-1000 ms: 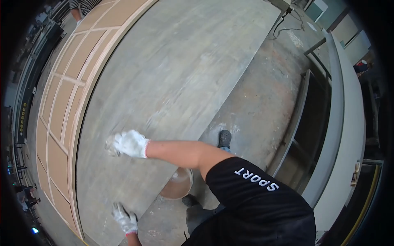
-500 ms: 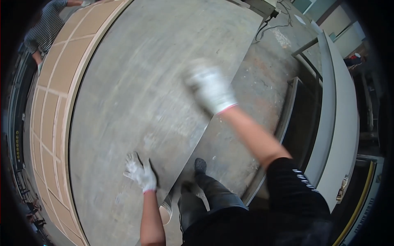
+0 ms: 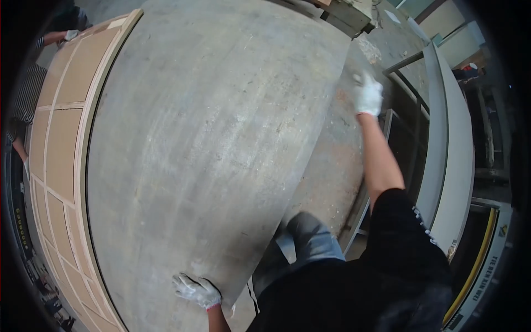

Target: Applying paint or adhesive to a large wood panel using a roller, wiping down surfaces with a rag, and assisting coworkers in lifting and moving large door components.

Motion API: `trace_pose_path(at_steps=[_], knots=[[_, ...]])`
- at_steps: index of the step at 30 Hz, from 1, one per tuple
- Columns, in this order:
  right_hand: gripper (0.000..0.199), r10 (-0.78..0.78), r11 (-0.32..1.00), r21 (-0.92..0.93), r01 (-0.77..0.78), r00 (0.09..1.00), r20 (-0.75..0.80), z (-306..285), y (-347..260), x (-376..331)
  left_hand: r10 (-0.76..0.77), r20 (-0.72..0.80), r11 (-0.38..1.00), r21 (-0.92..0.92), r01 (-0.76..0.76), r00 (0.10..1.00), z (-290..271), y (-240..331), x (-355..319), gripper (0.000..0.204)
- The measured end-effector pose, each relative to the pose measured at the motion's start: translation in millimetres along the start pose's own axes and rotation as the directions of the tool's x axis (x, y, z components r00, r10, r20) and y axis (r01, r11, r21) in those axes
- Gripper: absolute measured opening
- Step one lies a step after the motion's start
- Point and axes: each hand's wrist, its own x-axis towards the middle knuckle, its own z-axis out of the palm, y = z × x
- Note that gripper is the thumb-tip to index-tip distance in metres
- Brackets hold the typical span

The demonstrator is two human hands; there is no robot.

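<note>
A large grey sheet point(image 3: 221, 144) with a scuffed, dusty surface spreads before me. My left hand point(image 3: 197, 291), in a white glove, lies on its near part with the fingers stretched out and holds nothing. Out past the sheet's right edge, my right hand point(image 3: 369, 97) is in the air, also in a white glove. Its fingers are slightly blurred but look loosely apart, and I see nothing in them.
Along the left stands a brown panel with a pale wooden grid frame point(image 3: 62, 133). Another person's gloved hand point(image 3: 71, 35) rests at its far end. To my right are a metal frame point(image 3: 423, 105) and a long pale panel point(image 3: 456, 149). A machine part point(image 3: 348, 16) sits at the far corner.
My right hand has swept from above the sheet to the right, beyond its edge. My left hand stays on the sheet, lower in view. The view has shifted, and the person at left appears lower.
</note>
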Motion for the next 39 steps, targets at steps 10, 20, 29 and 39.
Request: trace_pose_path(at_steps=[10, 20, 29, 39], knots=[[0.025, -0.769, 0.621, 0.419, 0.662, 0.617, 0.166, 127, -324, 8, 0.209, -0.004, 0.732, -0.662, -0.159, 0.978, -41, 260, 141, 0.083], [0.022, -0.658, 0.664, 0.382, 0.643, 0.745, -0.111, 46, -112, 189, 0.064, 0.271, 0.992, -0.120, -0.032, 0.960, -37, 323, 143, 0.099], [0.036, -0.440, 0.793, 0.532, 0.297, 0.883, 0.164, 130, -189, 290, 0.066, 0.382, 0.991, -0.136, -0.014, 0.922, -29, 295, 144, 0.108], [0.038, -0.190, 0.932, 0.241, 0.269, 0.933, -0.306, -17, 140, 342, -0.025, 0.478, 0.992, -0.098, 0.082, 0.878, -44, 332, 160, 0.112]])
